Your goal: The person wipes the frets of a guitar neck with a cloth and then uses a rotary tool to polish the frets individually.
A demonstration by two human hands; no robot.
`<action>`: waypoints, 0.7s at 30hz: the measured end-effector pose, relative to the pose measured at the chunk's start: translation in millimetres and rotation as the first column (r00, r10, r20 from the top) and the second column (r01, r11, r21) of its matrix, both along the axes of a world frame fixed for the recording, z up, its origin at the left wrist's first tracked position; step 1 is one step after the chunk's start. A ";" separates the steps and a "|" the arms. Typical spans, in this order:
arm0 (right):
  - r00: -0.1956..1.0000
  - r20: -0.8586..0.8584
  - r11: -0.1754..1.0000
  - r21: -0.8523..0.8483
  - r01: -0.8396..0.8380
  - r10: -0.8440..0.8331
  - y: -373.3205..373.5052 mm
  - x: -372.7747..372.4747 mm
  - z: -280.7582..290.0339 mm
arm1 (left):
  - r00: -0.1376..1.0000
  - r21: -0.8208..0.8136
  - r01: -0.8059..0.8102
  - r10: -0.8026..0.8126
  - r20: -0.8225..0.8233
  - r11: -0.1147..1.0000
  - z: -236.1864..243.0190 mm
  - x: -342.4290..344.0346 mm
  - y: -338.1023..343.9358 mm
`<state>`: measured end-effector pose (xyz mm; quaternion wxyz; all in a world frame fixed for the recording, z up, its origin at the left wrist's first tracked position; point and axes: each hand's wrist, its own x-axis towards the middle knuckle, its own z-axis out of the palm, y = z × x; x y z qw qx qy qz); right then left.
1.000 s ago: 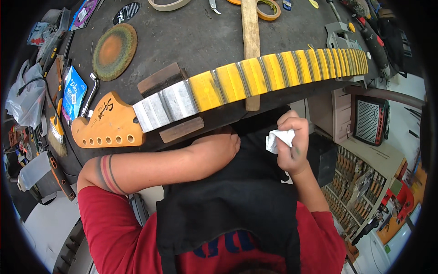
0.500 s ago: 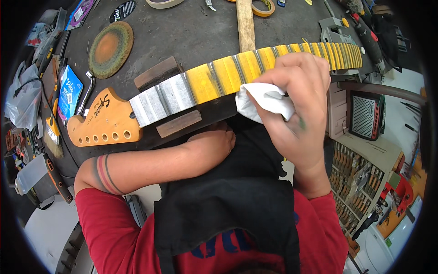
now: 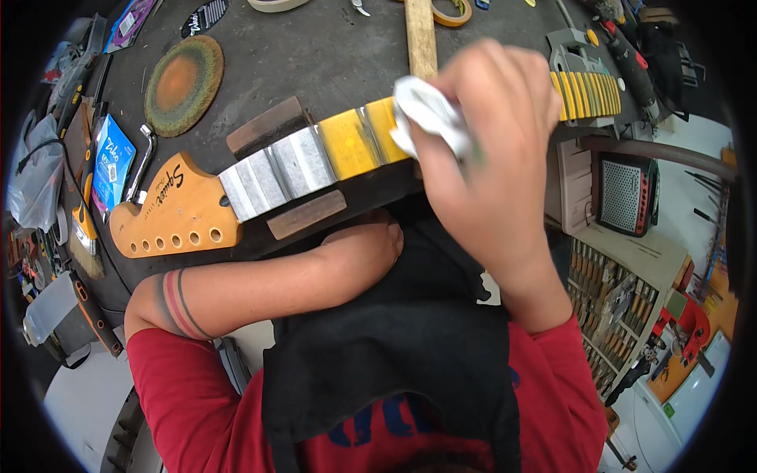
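A guitar neck (image 3: 175,201) lies across the bench, its wooden headstock at the left. Yellow tape (image 3: 344,145) covers most of its fretboard between the frets, while silvery-white tape (image 3: 303,165) covers the part nearest the headstock. My right hand (image 3: 497,130), smeared by motion, pinches a crumpled white cloth (image 3: 426,110) against the yellow-taped frets and hides the middle of the neck. Below the neck my left hand (image 3: 367,251) rests against my black apron; its fingers are mostly hidden. Two dark wooden blocks (image 3: 270,128) (image 3: 307,214) flank the neck near the headstock.
A round, worn abrasive disc (image 3: 184,85) lies at the upper left, beside a bent metal wrench (image 3: 143,164) and a brush (image 3: 83,236). A wooden stick (image 3: 422,39) and a yellow tape roll (image 3: 453,14) are beyond the neck. A clamp (image 3: 579,55) stands at the far right.
My right hand has moved up and left along the taped fretboard, carrying the cloth over the frets nearer the headstock. My left hand has stayed in place.
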<state>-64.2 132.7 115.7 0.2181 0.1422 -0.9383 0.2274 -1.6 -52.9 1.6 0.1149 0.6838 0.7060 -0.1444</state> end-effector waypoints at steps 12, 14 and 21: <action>1.000 -0.017 1.000 -0.005 -0.005 0.005 -1.0 -4.3 -1.1 | 0.996 0.009 0.052 -0.051 -0.070 0.999 -11.8 5.9 -0.1; 1.000 -0.002 0.999 -0.038 -0.008 0.008 -0.5 10.0 -3.6 | 0.999 -0.001 0.023 -0.023 -0.046 1.000 -5.9 -0.3 3.3; 1.000 -0.019 1.000 -0.009 0.006 -0.007 -5.2 -7.8 -1.0 | 1.000 -0.038 -0.002 0.001 -0.026 0.999 -6.6 4.0 2.1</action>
